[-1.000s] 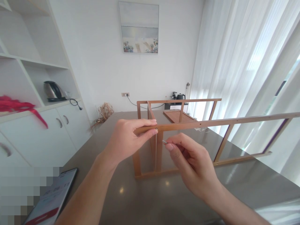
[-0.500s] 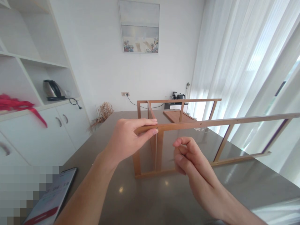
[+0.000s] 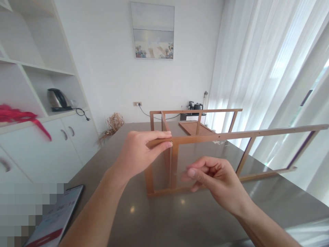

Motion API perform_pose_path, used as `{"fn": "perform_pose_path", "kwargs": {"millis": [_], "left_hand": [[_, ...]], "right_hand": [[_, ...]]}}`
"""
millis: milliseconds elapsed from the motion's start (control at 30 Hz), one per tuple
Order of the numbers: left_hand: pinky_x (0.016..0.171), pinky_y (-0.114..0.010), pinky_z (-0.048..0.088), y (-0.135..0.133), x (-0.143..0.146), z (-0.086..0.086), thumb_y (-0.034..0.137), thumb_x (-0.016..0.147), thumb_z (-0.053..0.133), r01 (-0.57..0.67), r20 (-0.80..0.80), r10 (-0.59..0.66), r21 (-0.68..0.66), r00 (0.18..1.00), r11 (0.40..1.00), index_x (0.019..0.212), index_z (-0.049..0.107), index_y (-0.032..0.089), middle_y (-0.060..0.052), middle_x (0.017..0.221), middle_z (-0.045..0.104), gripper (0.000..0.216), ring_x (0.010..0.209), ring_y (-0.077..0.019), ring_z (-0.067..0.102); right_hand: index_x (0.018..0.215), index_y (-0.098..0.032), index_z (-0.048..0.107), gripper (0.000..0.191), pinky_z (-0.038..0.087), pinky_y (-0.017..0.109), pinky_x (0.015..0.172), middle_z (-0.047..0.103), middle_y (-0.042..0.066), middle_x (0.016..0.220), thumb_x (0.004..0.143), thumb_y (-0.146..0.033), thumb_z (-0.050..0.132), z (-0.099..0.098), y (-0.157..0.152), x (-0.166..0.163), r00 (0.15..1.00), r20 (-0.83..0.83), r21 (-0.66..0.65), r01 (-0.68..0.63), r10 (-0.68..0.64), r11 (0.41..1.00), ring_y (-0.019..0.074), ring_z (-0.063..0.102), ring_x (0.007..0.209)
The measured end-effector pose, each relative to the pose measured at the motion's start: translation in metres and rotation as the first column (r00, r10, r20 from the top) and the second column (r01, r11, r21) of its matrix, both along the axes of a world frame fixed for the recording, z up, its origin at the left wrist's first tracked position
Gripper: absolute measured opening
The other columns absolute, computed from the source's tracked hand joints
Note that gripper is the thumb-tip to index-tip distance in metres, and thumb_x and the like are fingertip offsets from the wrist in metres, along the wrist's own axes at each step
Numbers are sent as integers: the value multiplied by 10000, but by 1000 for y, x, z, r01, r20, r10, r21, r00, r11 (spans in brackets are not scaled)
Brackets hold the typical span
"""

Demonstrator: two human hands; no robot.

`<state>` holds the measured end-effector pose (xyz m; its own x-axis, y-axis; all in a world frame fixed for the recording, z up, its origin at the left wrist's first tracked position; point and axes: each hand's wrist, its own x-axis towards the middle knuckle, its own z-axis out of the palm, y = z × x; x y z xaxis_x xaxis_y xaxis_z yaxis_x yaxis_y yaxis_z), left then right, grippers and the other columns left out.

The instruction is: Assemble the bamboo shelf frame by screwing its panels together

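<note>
A thin wooden frame [image 3: 231,134] stands on a grey table [image 3: 164,212], with a second frame side behind it and a cross rail joining them. My left hand [image 3: 140,151] pinches the near corner of the top rail, where a small metal fastener shows at thumb and forefinger. My right hand [image 3: 216,181] hovers lower, in front of the upright post, with its fingers curled together in a pinch. What those fingers hold is too small and blurred to name.
A phone [image 3: 55,218] lies at the table's near left edge. A flat wooden board [image 3: 194,127] rests on the far part of the table. White cabinets with a kettle [image 3: 56,99] line the left wall. Curtains hang to the right.
My right hand has dropped from just under the top rail down toward the lower rail, and its fingers have curled in. The left hand and the frame have stayed put.
</note>
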<state>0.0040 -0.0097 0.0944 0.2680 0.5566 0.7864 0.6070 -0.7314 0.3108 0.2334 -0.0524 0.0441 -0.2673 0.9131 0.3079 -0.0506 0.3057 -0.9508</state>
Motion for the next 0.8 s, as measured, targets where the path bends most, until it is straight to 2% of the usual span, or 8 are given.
{"fn": "perform_pose_path", "kwargs": {"millis": [67, 133, 200, 267, 333, 533, 700, 800], "left_hand": [[983, -313, 586, 0, 0, -1, 424, 884, 705, 3, 6, -3, -9, 1000, 1000, 1064, 789, 311, 54, 1107, 782, 228, 1044, -213, 744], [977, -309, 592, 1, 0, -1, 425, 882, 708, 6, 12, -5, -17, 1000, 1000, 1067, 790, 308, 50, 1114, 780, 234, 1045, -215, 744], [966, -306, 598, 1, 0, -2, 426, 877, 715, 9, 19, -8, -23, 1000, 1000, 1068, 792, 306, 47, 1117, 779, 238, 1039, -217, 746], [952, -297, 605, 1, -1, -3, 427, 872, 722, 14, 29, -14, -25, 999, 1000, 1071, 792, 303, 48, 1112, 780, 244, 1023, -214, 751], [939, -277, 608, 1, -1, -3, 426, 868, 728, 25, 33, -24, -33, 999, 999, 1079, 790, 300, 51, 1111, 781, 254, 1015, -205, 753], [929, -226, 598, 1, -1, -1, 437, 869, 725, 20, 30, -19, -49, 999, 999, 1087, 790, 301, 66, 1108, 781, 265, 1017, -180, 751], [918, -245, 609, 1, 0, -1, 443, 858, 733, 22, 37, -20, -57, 999, 998, 1076, 794, 308, 62, 1105, 781, 264, 1014, -196, 753], [923, -251, 609, 1, 0, -1, 440, 854, 738, 31, 46, -28, -61, 999, 998, 1069, 797, 306, 57, 1108, 781, 260, 1017, -201, 753]], "right_hand": [[855, -189, 745, 215, 613, 270, 593, 770, 72, 810, 850, -402, 777, 2, -1, -2, 984, 13, 182, 170, -175, 968, 176, 724, 680], [899, -230, 760, 127, 604, 268, 610, 769, 41, 820, 867, -354, 767, 5, -2, -4, 931, 19, 397, 327, -364, 857, 151, 700, 644], [928, -256, 759, 67, 596, 265, 625, 765, 15, 823, 881, -303, 755, 8, -1, -6, 874, 18, 570, 390, -486, 723, 139, 691, 637], [931, -253, 750, 43, 586, 255, 604, 759, 6, 819, 892, -268, 741, 11, 2, -9, 849, 21, 666, 382, -528, 641, 137, 691, 645], [927, -241, 740, 30, 575, 244, 576, 756, 4, 827, 904, -252, 724, 13, 7, -12, 843, 20, 691, 376, -537, 617, 130, 689, 645], [905, -225, 741, 25, 563, 217, 554, 743, -19, 790, 885, -211, 737, 13, 19, -16, 868, -19, 722, 356, -496, 594, 112, 685, 635], [908, -231, 735, 35, 551, 204, 564, 726, -42, 769, 889, -202, 730, 12, 21, -16, 873, -15, 719, 348, -487, 602, 90, 667, 625], [921, -229, 731, 49, 538, 196, 568, 717, -50, 747, 890, -191, 728, 13, 21, -15, 867, -6, 739, 339, -498, 582, 80, 658, 611]]}}
